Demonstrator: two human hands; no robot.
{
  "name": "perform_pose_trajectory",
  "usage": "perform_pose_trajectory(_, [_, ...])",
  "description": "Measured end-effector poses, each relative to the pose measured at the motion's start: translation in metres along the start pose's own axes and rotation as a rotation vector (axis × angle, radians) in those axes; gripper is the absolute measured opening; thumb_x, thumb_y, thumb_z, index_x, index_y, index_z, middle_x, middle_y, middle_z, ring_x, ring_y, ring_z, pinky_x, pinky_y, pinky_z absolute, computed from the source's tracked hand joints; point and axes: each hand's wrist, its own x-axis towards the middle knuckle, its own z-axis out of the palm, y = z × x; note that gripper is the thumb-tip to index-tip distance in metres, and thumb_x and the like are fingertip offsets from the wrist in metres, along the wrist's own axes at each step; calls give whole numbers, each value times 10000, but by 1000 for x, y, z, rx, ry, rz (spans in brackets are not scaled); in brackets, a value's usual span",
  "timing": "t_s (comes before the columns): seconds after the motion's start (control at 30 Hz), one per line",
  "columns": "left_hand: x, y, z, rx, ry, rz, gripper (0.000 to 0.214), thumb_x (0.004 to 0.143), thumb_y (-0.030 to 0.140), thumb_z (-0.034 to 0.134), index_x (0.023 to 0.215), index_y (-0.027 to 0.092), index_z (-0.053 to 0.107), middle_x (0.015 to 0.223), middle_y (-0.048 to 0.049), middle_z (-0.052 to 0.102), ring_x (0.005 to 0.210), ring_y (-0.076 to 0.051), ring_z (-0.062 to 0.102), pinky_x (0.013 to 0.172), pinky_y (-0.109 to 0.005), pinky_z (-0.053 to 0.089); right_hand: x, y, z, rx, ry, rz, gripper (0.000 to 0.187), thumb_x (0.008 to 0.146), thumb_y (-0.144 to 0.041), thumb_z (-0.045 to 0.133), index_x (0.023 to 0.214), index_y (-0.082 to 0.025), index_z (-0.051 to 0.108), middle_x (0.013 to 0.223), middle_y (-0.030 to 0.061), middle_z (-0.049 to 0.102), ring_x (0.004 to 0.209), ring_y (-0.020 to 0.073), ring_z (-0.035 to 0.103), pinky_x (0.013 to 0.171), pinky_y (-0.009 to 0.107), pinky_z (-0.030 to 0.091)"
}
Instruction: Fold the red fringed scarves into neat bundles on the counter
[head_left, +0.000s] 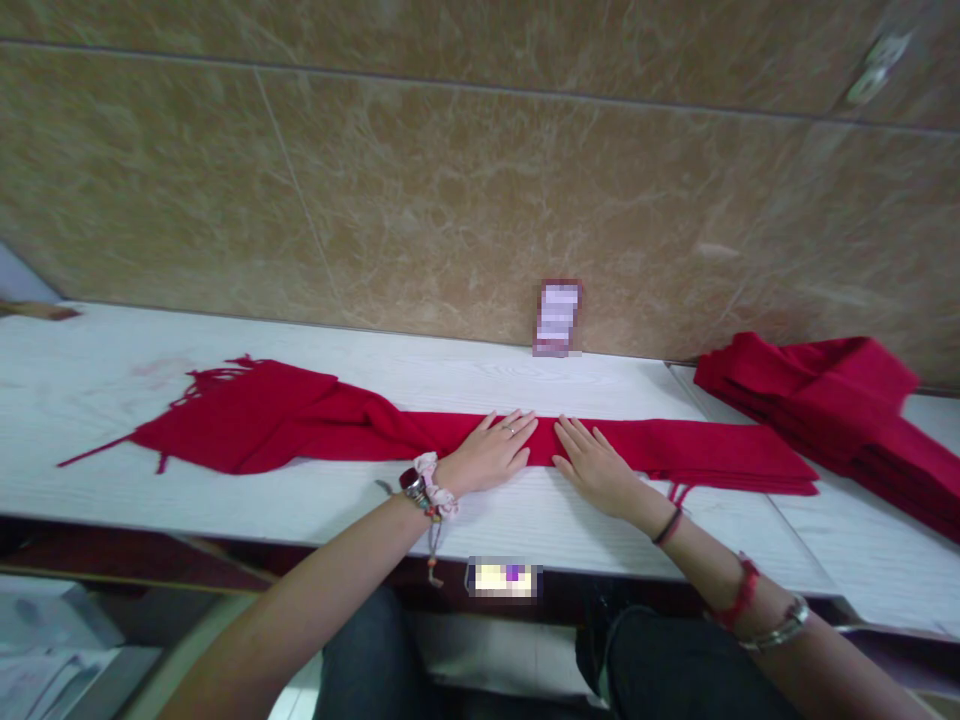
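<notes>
Our left hand (487, 458) and right hand (596, 472) lie open, palms down, fingers extended on scarf (420, 435), gripping nothing; we probably press to keep it flat. Scarf runs left to right along table (315, 510), fringe (214, 378) at left. More red cloth (817, 405) at far right, perhaps beyond our working spot.

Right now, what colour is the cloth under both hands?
Plain red; the fringed cloth shows best in the head view.

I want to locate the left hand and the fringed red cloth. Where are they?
Left hand (487, 456), head view: back of the hand.
Fringed red cloth (409, 438), head view: part near its middle.
</notes>
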Motion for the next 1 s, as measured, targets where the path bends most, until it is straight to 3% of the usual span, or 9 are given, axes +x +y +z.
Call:
perform_pose_trajectory(0.27, [0, 0, 2, 6, 30, -3, 492, 919, 312, 241, 1367, 124, 316, 1448, -95, 310, 1345, -202, 247, 1062, -418, 240, -7, 6, 2, -31, 114, 53, 466, 913, -300, 306, 1252, -31, 481, 1292, 210, 491, 1199, 282, 446, 1003, 434, 367])
perform_pose_trajectory(0.47, [-1, 2, 0, -5, 49, -40, 493, 929, 334, 244, 1378, 137, 298, 1466, -84, 272, 1351, -209, 231, 1070, -427, 233, -5, 12, -1, -200, 186, 141, 421, 847, -176, 359, 1199, -8, 516, 1283, 259, 485, 1215, 350, 424, 957, 514, 381])
perform_pose_trajectory(0.63, [-2, -1, 1, 0, 66, -161, 484, 928, 344, 265, 1373, 158, 308, 1468, -86, 268, 1349, -262, 221, 1055, -504, 237, 4, 1, 3, -70, 83, -10, 467, 913, -261, 300, 1319, -63, 418, 1394, 182, 388, 1291, 288, 341, 1001, 475, 353])
perform_pose_trajectory(0.73, [-3, -3, 3, -15, 29, -159, 483, 925, 342, 279, 1373, 166, 311, 1452, -87, 305, 1336, -267, 252, 1039, -523, 264, 4, 0, 6, -23, 31, -29, 485, 931, -293, 276, 1337, -56, 393, 1403, 190, 366, 1310, 279, 307, 1017, 479, 329])
perform_pose_trajectory(1.0, [-3, -4, 5, 8, 51, -157, 485, 925, 329, 283, 1375, 154, 315, 1450, -87, 308, 1333, -269, 261, 1040, -517, 272, -6, 14, -2, -103, 50, 97, 449, 917, -267, 323, 1275, -34, 462, 1358, 225, 419, 1282, 293, 356, 999, 462, 359])
